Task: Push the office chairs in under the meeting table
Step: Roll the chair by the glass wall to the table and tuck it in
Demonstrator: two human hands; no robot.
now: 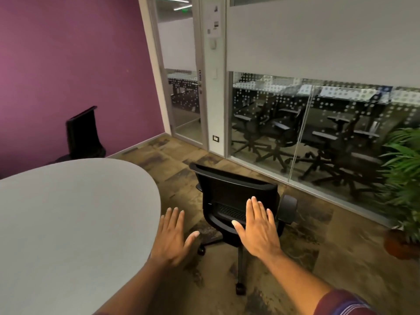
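Two black office chairs are in the room, one [236,201] near and one [83,133] beyond the single tabletop [68,212]; two hands, left [173,238] and right [258,230]; one potted plant [404,178].

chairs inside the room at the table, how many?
2. One black chair stands right of the white table, out on the carpet, by the open hands. A second chair sits at the far edge, against the purple wall. Others may be out of frame.

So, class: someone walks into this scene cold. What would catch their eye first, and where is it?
Probably the two open hands, left and right, spread in the foreground and reaching toward a black chair standing clear of the table. The pale round table fills the lower left, with a second chair behind it against the purple wall.
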